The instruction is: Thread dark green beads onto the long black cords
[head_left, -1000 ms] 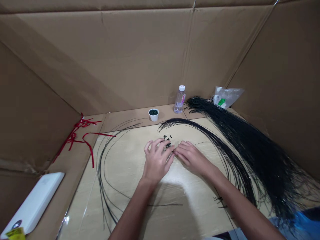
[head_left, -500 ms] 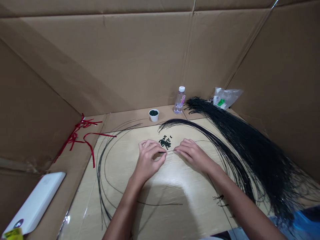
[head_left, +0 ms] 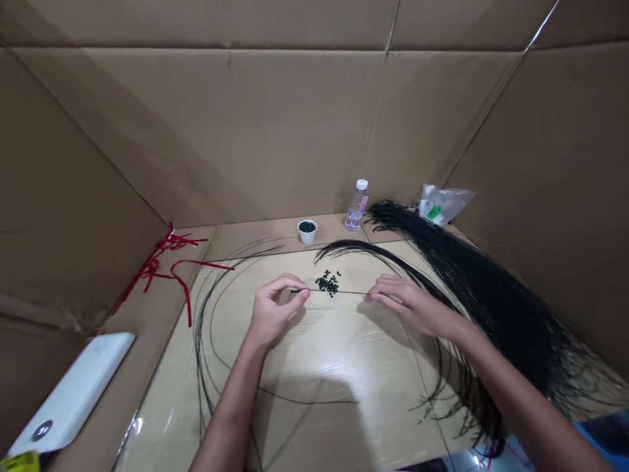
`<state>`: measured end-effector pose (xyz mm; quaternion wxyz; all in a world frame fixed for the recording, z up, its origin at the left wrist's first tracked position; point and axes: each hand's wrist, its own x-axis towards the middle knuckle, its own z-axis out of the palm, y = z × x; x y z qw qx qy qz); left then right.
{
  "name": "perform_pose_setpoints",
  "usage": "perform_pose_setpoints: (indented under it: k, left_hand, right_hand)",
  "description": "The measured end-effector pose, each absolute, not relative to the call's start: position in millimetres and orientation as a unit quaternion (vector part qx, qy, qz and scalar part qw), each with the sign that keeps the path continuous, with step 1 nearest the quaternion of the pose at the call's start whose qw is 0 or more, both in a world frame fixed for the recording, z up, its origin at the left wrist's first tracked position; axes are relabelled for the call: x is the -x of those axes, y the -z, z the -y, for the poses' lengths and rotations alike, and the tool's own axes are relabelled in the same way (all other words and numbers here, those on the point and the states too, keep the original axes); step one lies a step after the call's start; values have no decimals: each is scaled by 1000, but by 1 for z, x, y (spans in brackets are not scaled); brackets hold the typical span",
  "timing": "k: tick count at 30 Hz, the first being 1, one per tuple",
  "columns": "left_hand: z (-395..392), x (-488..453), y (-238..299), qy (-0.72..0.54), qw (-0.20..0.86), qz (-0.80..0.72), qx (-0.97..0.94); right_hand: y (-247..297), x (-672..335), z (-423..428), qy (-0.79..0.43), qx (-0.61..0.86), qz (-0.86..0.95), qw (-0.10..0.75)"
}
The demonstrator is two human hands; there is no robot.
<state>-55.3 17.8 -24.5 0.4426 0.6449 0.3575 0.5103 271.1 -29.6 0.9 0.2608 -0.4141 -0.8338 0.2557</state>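
My left hand (head_left: 273,309) pinches one end of a thin black cord (head_left: 339,292) with a small dark bead at its fingertips. My right hand (head_left: 410,303) pinches the same cord farther right, so it runs taut between both hands. A small heap of dark beads (head_left: 328,283) lies on the tabletop just behind the cord. A white cup of beads (head_left: 307,230) stands at the back.
A thick bundle of black cords (head_left: 496,308) sweeps along the right side; loose cords (head_left: 201,341) curve on the left. A water bottle (head_left: 356,205) and a plastic bag (head_left: 442,203) stand at the back. Red ribbons (head_left: 164,265) and a white box (head_left: 73,390) lie left. Cardboard walls surround everything.
My hands have drawn apart, left hand leftward and right hand rightward, pulling the cord straight between them. The bead heap is now uncovered.
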Motion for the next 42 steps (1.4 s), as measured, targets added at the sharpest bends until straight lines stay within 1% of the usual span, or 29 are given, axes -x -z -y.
perform_pose_setpoints:
  k: [3,8,12,16,19,21,25,28,32,36,39,41,42]
  left_hand:
    - [-21,60,24,-542,468,-358,-599]
    - [-24,63,16,-597,478,-370,-528]
    - [-26,66,8,-635,500,-362,-464]
    - [-28,69,5,-667,516,-346,-412]
    - [-31,70,7,-680,529,-337,-380]
    - [-32,69,9,-680,546,-334,-357]
    - [-29,62,11,-657,591,-330,-333]
    - [-26,57,13,-629,602,-334,-361]
    - [-25,53,15,-611,604,-344,-380]
    - [-27,51,18,-617,609,-348,-357]
    - [-28,52,18,-628,613,-345,-334]
    - [-29,53,17,-636,619,-339,-312]
    - [-30,54,16,-643,621,-334,-299]
  right_hand:
    - [-20,-284,33,-253,420,835,251]
    - [-38,-300,33,-205,443,834,257]
    - [-34,-308,35,-147,467,839,235]
    - [-20,-316,39,-69,505,841,179]
    - [-16,-324,43,-51,511,844,153]
    - [-21,-328,48,-57,515,838,171]
    - [-45,-331,58,-79,510,822,242]
    - [-61,-330,62,-49,511,802,305]
    - [-73,-328,65,-25,516,773,367]
    - [-85,-320,67,-4,541,695,473]
    - [-99,-316,71,-53,529,693,487]
    - [-109,-317,73,-97,521,708,467]
    - [-113,-319,74,-122,523,718,443]
